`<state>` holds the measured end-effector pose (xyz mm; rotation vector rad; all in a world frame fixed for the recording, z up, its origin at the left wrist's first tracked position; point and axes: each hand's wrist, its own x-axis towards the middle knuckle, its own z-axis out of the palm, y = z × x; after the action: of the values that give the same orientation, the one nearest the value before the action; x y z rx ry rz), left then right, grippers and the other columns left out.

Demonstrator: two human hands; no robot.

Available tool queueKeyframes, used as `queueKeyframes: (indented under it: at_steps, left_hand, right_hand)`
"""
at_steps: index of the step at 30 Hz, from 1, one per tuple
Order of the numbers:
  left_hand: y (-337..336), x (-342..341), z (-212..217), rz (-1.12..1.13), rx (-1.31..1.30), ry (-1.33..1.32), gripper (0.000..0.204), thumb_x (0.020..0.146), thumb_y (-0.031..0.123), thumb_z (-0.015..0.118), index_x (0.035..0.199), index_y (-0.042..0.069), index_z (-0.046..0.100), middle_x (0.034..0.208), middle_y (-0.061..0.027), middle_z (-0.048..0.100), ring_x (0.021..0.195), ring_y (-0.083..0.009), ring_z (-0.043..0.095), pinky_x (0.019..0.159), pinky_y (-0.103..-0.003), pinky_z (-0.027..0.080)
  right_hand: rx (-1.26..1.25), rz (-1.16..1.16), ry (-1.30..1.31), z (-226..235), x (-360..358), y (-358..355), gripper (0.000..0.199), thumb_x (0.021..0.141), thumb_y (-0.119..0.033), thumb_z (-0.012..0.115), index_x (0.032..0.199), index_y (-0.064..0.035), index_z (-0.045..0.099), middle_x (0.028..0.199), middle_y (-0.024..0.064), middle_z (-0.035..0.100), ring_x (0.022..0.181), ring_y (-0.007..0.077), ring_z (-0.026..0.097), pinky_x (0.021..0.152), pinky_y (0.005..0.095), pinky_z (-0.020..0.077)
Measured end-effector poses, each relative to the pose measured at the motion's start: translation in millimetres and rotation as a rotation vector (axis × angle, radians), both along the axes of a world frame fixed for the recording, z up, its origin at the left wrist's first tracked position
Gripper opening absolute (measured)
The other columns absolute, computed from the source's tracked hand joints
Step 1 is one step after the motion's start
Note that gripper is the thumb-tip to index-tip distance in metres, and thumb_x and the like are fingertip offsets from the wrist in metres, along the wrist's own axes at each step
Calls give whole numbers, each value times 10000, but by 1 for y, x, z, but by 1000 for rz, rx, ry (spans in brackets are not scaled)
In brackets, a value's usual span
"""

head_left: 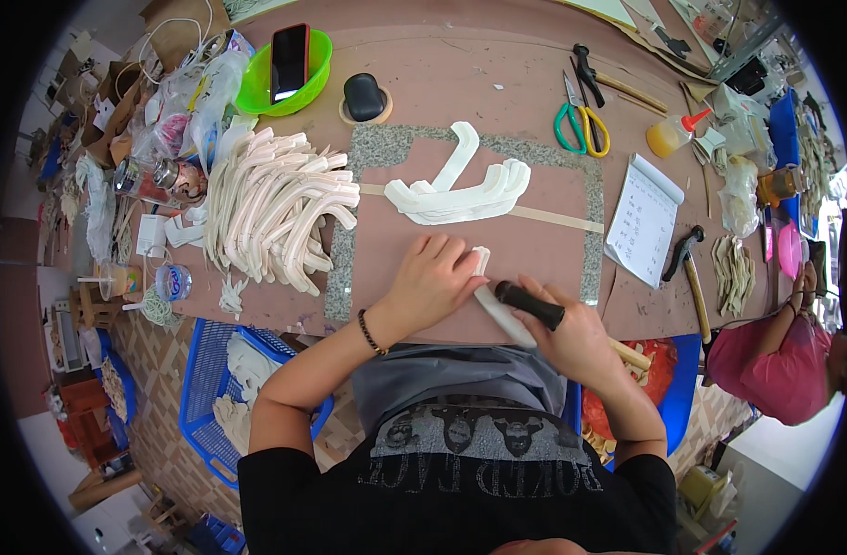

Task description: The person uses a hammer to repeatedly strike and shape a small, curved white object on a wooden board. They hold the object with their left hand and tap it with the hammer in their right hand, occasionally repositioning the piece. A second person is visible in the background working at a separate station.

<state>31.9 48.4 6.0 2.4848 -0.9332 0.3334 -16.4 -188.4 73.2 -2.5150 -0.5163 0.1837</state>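
My left hand (431,280) pinches the upper end of a curved white strip (505,314) near the table's front edge. My right hand (574,335) is closed round a hammer (534,305), its black head lying over the strip and its wooden handle showing behind the hand. Whether the head touches the strip, I cannot tell. Just beyond my hands lies a small stack of similar white curved strips (460,199), with one strip sticking out toward the back. A large heap of pinkish-white curved strips (275,208) sits to the left.
A notepad (643,220), another hammer (690,273), scissors (581,128) and a red-tipped glue bottle (675,137) lie to the right. At the back left are a green bowl (257,91) with a phone (289,63) and a black case (363,95). A blue basket (199,388) stands below; another person (779,365) sits right.
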Motion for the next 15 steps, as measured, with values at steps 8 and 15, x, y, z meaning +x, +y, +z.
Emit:
queueKeyframes:
  at_steps: [8, 15]
  left_hand:
    - [-44, 43, -13, -461, -127, 204, 274, 778, 26, 739, 1049, 32, 700, 1023, -92, 617, 949, -276, 586, 829, -392, 511]
    - [-56, 55, -1, -277, -100, 634, 174, 795, 25, 757, 961, 7, 710, 954, -117, 637, 866, -288, 617, 779, -391, 524]
  right_hand:
    - [-62, -142, 43, 15, -6, -23, 433, 964, -276, 668, 1318, -31, 622, 869, 154, 667, 667, 388, 674, 598, 466, 537]
    - [-21, -183, 1, 0, 2, -24, 422, 956, -260, 676, 1319, -52, 623, 866, 150, 661, 684, 380, 676, 608, 458, 544]
